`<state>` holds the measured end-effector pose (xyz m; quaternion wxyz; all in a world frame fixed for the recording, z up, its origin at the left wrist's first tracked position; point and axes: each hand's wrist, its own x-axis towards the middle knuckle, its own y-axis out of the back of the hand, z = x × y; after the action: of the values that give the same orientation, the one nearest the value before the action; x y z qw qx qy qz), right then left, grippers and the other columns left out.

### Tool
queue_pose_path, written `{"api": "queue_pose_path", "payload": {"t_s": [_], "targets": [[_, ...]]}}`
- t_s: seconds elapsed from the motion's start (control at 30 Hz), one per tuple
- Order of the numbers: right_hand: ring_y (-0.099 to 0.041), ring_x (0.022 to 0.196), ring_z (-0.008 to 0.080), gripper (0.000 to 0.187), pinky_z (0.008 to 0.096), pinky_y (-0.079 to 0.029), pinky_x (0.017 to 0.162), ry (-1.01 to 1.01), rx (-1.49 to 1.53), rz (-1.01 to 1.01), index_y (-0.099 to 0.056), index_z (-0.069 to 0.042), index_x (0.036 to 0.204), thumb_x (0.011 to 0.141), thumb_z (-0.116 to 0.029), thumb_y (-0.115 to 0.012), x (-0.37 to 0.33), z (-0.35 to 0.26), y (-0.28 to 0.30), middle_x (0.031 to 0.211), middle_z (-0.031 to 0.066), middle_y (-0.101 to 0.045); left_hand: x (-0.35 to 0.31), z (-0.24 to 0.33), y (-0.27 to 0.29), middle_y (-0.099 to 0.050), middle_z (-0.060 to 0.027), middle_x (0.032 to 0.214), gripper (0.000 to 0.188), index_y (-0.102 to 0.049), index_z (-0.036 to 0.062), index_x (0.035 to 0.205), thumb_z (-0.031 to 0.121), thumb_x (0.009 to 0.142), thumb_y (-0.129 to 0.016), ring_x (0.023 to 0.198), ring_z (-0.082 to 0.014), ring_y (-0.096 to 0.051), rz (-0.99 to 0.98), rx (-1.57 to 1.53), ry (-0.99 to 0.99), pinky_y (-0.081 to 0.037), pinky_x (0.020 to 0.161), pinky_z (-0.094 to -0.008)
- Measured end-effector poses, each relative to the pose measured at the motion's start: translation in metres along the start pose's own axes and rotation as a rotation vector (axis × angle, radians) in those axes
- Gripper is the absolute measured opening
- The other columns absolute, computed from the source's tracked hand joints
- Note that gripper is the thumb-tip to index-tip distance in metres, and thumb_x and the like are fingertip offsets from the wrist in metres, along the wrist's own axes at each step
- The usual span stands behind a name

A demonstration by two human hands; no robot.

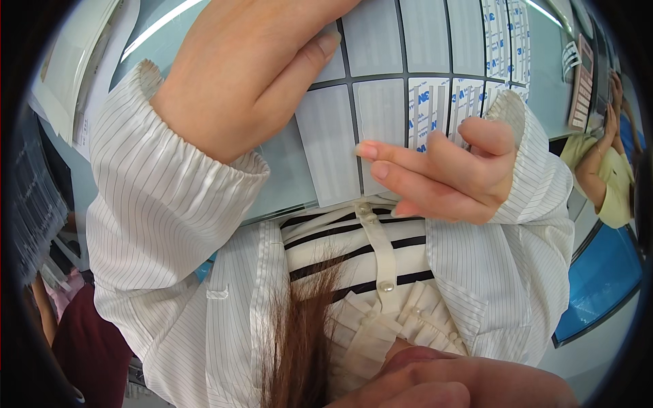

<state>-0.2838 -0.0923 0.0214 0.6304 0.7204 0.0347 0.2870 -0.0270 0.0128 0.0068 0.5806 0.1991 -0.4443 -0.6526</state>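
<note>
White rectangular panels (326,156) lie in two rows on a glass-topped table (279,177), with dark lines between them. On the right-hand panels, adhesive tape strips with blue-printed white backing (423,102) run lengthwise. My left hand (238,81) reaches over the panels' left side, palm down, its thumb stretched out over a far-row panel. Its other fingers pass beyond the upper edge of view. Over the near row, my right hand (456,170) points its index and middle fingers left, at the edge of a plain panel (382,115). Its other fingers are bent, and nothing shows in them.
White sheets (75,75) are stacked at the table's left. A pink device with pale keys, like a calculator (582,81), lies at the right edge. Beyond it are another person's arms (595,166). A blue panel (602,285) stands lower right; a person in maroon (92,347) is lower left.
</note>
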Motion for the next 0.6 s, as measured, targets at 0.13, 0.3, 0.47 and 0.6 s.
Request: {"api": "queue_pose_path", "payload": {"t_s": [0.13, 0.3, 0.47, 0.6], "targets": [[-0.059, 0.101, 0.0114, 0.030, 0.0256, -0.043, 0.072, 0.010, -0.089, 0.161, -0.072, -0.002, 0.113, 0.086, -0.015, -0.073, -0.006, -0.004, -0.014, 0.109, 0.0084, -0.072, -0.001, -0.001, -0.009, -0.049, -0.0267, 0.150, 0.055, -0.052, -0.0053, 0.143, 0.003, 0.088, -0.053, 0.140, -0.0432, -0.045, 0.086, 0.008, -0.040, -0.036, 0.118, -0.0485], [-0.059, 0.100, 0.0117, 0.026, 0.0251, -0.043, 0.071, 0.158, -0.176, -0.007, -0.073, -0.005, 0.110, 0.088, -0.018, -0.070, 0.004, 0.005, -0.010, 0.108, 0.0076, -0.072, 0.000, 0.002, 0.002, -0.049, -0.0267, 0.150, 0.055, -0.052, -0.0054, 0.143, 0.003, 0.089, -0.053, 0.140, -0.0433, -0.046, 0.032, -0.046, 0.008, -0.036, 0.118, -0.0482], [-0.058, 0.096, 0.0125, 0.024, 0.0257, -0.042, 0.071, 0.048, -0.029, 0.022, -0.072, -0.005, 0.108, 0.089, -0.019, -0.070, -0.002, 0.001, -0.005, 0.108, 0.0071, -0.071, -0.003, -0.001, -0.003, -0.049, -0.0267, 0.150, 0.055, -0.052, -0.0051, 0.142, 0.003, 0.088, -0.054, 0.140, -0.0432, -0.045, 0.066, -0.054, -0.010, -0.036, 0.118, -0.0481], [-0.057, 0.096, 0.0121, 0.021, 0.0262, -0.043, 0.074, 0.082, -0.130, 0.231, -0.072, -0.005, 0.107, 0.090, -0.017, -0.069, -0.012, -0.002, -0.017, 0.108, 0.0065, -0.072, -0.002, -0.003, -0.012, -0.049, -0.0268, 0.150, 0.055, -0.053, -0.0048, 0.142, 0.002, 0.088, -0.054, 0.140, -0.0432, -0.045, 0.160, -0.093, -0.066, -0.036, 0.118, -0.0483]]}}
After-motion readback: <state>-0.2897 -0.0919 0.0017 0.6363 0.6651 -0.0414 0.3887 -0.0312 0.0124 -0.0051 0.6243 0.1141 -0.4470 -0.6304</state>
